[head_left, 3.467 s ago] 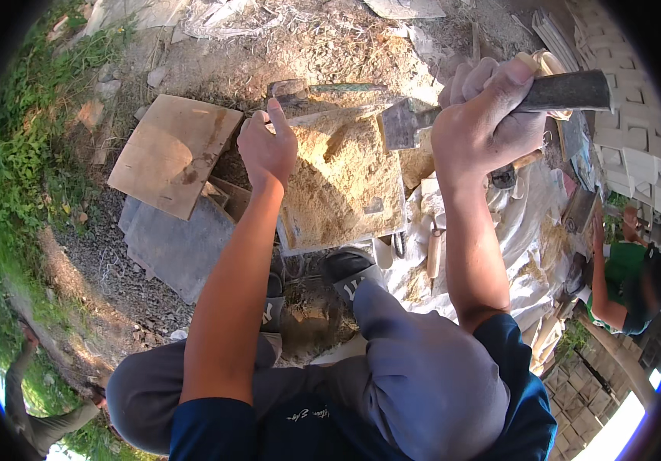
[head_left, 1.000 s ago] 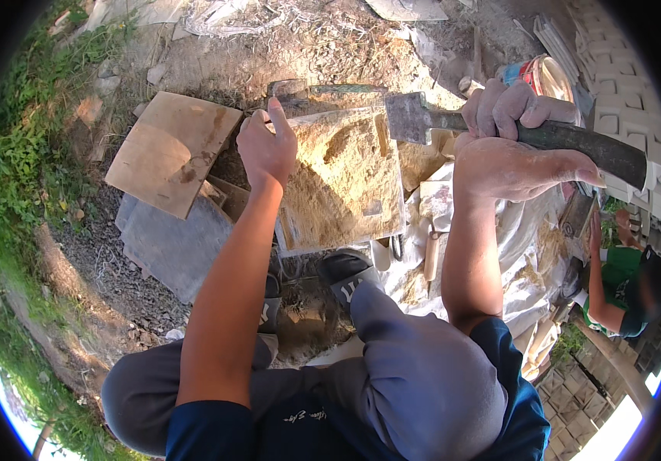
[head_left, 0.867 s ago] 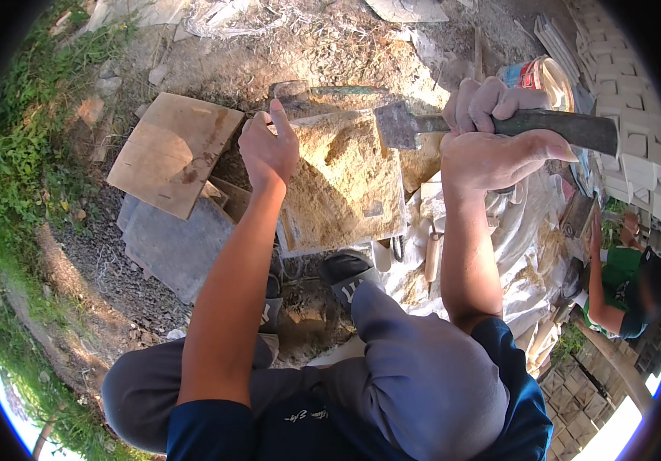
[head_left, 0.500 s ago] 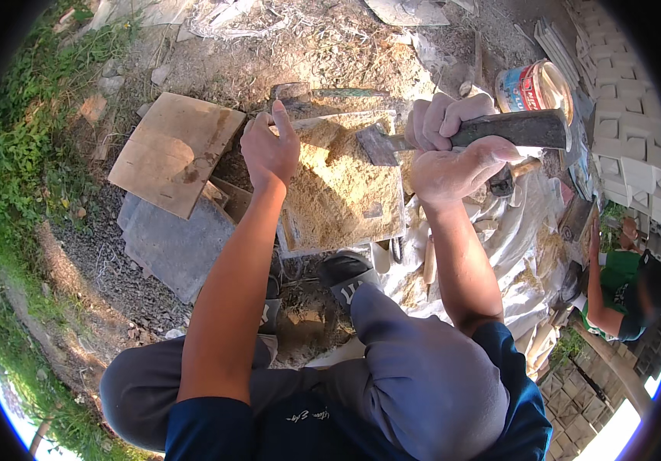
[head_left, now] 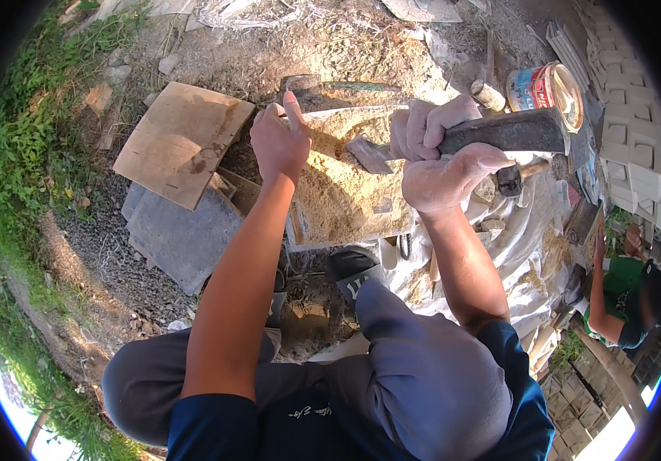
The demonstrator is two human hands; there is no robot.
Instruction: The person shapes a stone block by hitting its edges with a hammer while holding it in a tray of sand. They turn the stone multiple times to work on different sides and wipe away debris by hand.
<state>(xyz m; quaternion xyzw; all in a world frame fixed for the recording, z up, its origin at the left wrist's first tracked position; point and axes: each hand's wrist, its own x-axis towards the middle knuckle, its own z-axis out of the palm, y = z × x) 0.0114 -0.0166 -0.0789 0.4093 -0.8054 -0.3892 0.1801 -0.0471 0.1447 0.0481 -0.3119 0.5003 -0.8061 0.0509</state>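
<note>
My right hand [head_left: 442, 161] is wrapped round a scraper-like tool with a thick dark handle [head_left: 507, 134], which points right, and a small flat metal blade [head_left: 370, 154] on the left. The blade hangs above a shallow tray [head_left: 346, 243] of yellowish, sand-like powder [head_left: 346, 180]. By the tray's far left corner, my left hand [head_left: 281, 142] hovers with its thumb apart from loosely bent fingers, and nothing shows in it. A small grey piece [head_left: 382, 206] lies on the powder. Past the tray rests a tool with a green handle [head_left: 361, 86].
At left, a brown board [head_left: 180, 142] leans over a grey slab [head_left: 184, 238]. A can [head_left: 541, 94] and a dark-headed mallet [head_left: 510, 181] sit at right, near pale sheeting [head_left: 526, 230]. Another person [head_left: 626, 300] is at far right. My sandalled foot [head_left: 355, 270] is near the tray.
The tool's blade has tilted and moved slightly left over the tray, while my right hand keeps its grip. My left hand has shifted a little against the tray. The view has shifted slightly.
</note>
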